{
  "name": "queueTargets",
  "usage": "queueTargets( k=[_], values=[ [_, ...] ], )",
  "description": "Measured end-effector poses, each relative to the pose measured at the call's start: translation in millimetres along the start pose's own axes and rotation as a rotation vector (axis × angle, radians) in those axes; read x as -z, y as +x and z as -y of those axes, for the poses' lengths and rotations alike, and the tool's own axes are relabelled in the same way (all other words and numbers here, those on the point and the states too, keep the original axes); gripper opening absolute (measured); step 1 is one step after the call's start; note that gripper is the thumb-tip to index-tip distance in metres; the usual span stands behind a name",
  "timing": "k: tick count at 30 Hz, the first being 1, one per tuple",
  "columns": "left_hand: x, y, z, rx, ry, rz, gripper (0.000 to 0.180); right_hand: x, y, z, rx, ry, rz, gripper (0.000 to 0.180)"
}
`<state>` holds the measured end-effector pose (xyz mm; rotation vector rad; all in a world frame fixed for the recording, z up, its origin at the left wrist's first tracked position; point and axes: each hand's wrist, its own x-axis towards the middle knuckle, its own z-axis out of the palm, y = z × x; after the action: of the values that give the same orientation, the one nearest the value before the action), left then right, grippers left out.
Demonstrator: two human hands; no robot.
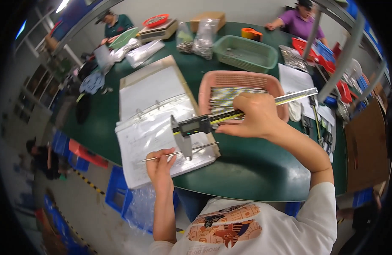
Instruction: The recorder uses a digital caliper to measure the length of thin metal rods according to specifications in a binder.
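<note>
A digital caliper (195, 125) is gripped in my right hand (257, 112), its beam slanting up to the right and its jaws pointing down over an open ring binder (155, 102). My left hand (160, 166) pinches a thin metal rod (200, 147) near its left end. The rod runs to the right, past the caliper's lower jaw tips; whether the jaws touch it I cannot tell. Behind my right hand stands a pink plastic basket (242, 75) holding many similar thin rods (223, 95), partly hidden by the hand.
Beyond the basket sits a green plastic bin (247, 53) with small parts. Bags of parts (204, 40), a scale (158, 32) and orange tape (251, 34) lie farther back. Papers and tools (308, 112) are at the right. Two people sit across the green table (247, 170). Blue crates (117, 191) stand below left.
</note>
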<state>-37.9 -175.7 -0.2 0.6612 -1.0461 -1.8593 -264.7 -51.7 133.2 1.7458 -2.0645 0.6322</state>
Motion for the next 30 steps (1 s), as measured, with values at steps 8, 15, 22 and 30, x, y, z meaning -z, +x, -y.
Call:
queueTargets(
  k=[8,15,22,30],
  values=[
    [5.0,-0.8,-28.5,0.159,-0.200,0.111,0.023,-26.0,24.1,25.8,0.137,0.078,0.048,0.050],
    [-7.1,4.8,-21.6,0.156,-0.350,0.031,0.029,-61.5,29.1,47.8,0.135,0.142,0.116,0.046],
    [-11.2,-1.0,-20.3,0.106,-0.270,0.050,0.035,-56.1,31.0,50.6,0.182,0.112,0.172,0.050],
    [-18.6,-5.8,-18.9,0.078,-0.195,0.090,0.033,-47.8,18.8,43.7,0.109,0.102,0.219,0.054]
  ],
)
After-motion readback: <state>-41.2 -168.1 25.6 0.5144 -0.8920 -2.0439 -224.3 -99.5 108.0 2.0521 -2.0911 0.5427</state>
